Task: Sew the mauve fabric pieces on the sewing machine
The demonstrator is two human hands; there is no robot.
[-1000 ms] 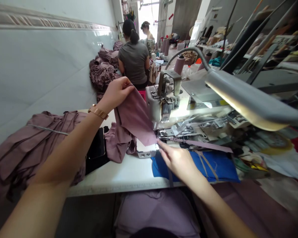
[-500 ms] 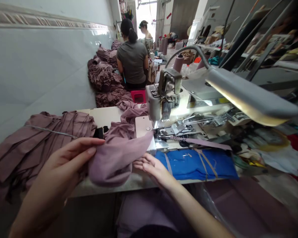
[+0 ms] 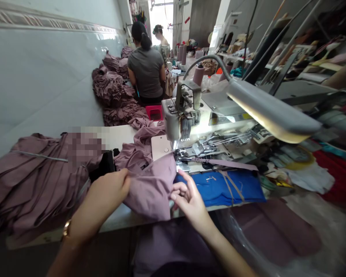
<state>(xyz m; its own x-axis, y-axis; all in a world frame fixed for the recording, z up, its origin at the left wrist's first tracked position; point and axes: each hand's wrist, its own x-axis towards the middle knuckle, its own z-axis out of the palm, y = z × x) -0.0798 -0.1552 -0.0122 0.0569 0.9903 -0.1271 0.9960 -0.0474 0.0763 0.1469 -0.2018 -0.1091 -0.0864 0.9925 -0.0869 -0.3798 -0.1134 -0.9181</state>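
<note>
A mauve piece of fabric (image 3: 151, 188) runs from the sewing machine's needle area (image 3: 177, 152) towards me and hangs over the table's front edge. On its left side, my left hand (image 3: 111, 190) is closed, gripping the cloth between thumb and fingers. My right hand (image 3: 192, 200) is at the fabric's right edge, thumb and curled fingers pinching it, while the index finger stretches up near the machine's plate. A narrow mauve strip (image 3: 227, 163) feeds into the metal guides from the right. More bunched mauve cloth (image 3: 138, 152) lies behind the held piece.
Stacked mauve pieces (image 3: 43, 165), tied with a strip, lie at left beside a black object (image 3: 105, 163). A blue wrapped pad (image 3: 227, 186) covers the table's right front. The lamp (image 3: 272, 109) overhangs the machine. A person (image 3: 147, 69) sits ahead beside heaped cloth (image 3: 113, 90).
My left hand has turned over and gripped the fabric closer to the machine. My right hand has risen from beneath the cloth, its flat fingers now curled at the edge. The view has shifted slightly.
</note>
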